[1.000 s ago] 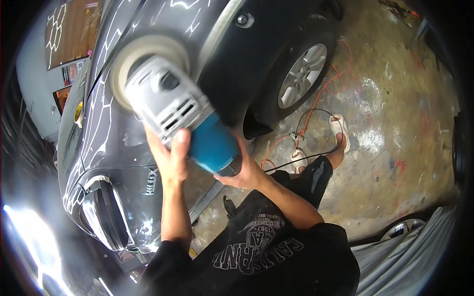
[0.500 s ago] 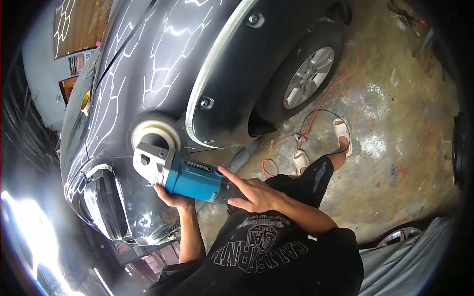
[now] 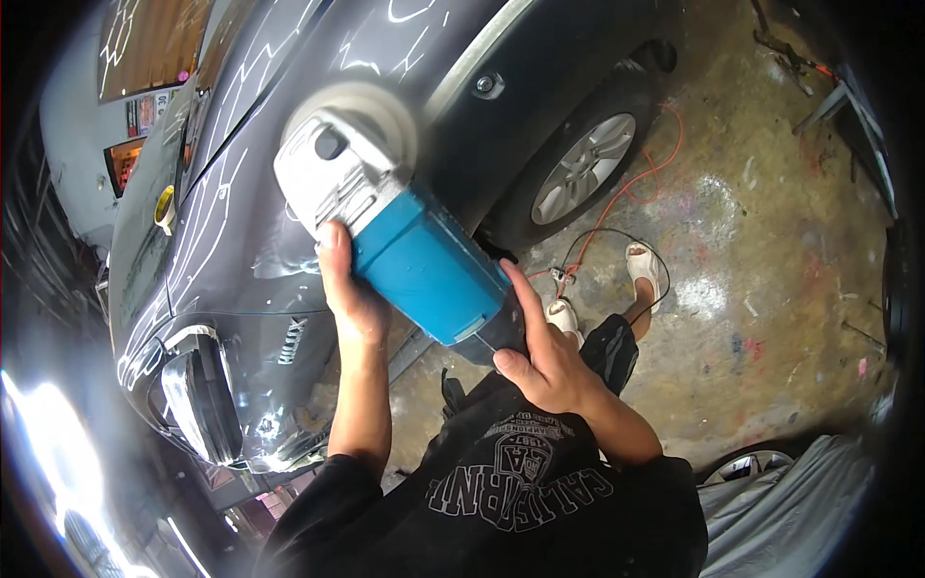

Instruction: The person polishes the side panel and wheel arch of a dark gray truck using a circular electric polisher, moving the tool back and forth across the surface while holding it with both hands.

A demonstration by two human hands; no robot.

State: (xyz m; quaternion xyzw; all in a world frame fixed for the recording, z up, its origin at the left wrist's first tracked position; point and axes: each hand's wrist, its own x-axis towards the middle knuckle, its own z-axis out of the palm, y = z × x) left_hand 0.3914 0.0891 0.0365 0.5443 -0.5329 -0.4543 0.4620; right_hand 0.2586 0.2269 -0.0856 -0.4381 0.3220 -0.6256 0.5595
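Note:
A teal and silver power polisher (image 3: 424, 260) slants across the middle of the view, held by both hands. My left hand (image 3: 355, 289) grips it just behind the metal head, thumb up along the side, the other fingers mostly hidden beneath. Around the dark rear handle closes my right hand (image 3: 554, 358), its index finger stretched along the far side. The round pale pad (image 3: 395, 120), blurred at its rim, lies against or just above the dark grey car panel (image 3: 279, 207). Below the pad, a hazy whitish smear (image 3: 289, 260) shows on the panel.
To the right are the black wheel-arch trim (image 3: 540, 106) and the wheel (image 3: 585, 169). An orange cord (image 3: 626, 199) joins a black cord (image 3: 617, 231) on the floor near my feet. A yellow tape roll (image 3: 165, 207) rests on the car; a grey cover (image 3: 800, 501) drapes at lower right.
Both hands have carried the polisher up and to the right over the panel, toward the trim. It now looks larger and more tilted, and the smear beneath is uncovered.

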